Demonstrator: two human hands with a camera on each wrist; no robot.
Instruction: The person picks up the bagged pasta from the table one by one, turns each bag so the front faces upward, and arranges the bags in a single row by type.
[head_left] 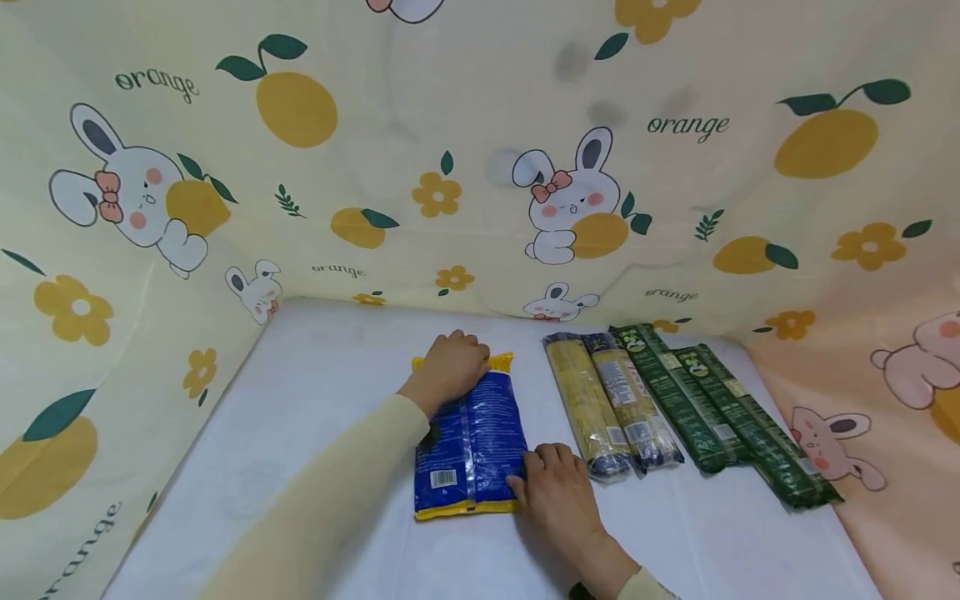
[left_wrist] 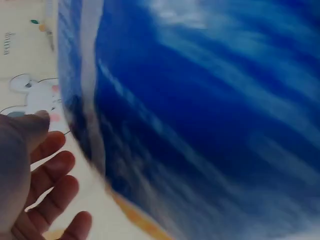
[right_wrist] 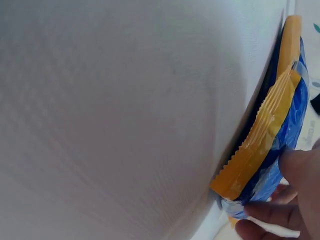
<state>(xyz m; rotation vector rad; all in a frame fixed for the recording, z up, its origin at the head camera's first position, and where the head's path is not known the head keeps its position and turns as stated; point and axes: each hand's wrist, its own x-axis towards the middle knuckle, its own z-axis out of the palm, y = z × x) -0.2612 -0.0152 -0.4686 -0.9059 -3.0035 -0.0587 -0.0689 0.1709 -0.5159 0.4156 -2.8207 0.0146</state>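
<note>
While the right hand (head_left: 558,498) pinches, perhaps steadies, the blue-and-yellow packet (head_left: 487,446), the relaxed left hand (head_left: 448,368) overhangs its far end.

Bag (head_left: 480,446) lay on table (head_left: 337,367), four packs (head_left: 682,404) side by side to its right, cloth (head_left: 465,92) behind and at both sides

Blue package (left_wrist: 200,110) looms large — left grip (left_wrist: 44,172) beside its edge.

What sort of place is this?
Probably a small staged work corner, though its purpose isn't certain: a rabbit-and-orange backdrop surrounds a white table, where a blue packet and green packets lie.
</note>
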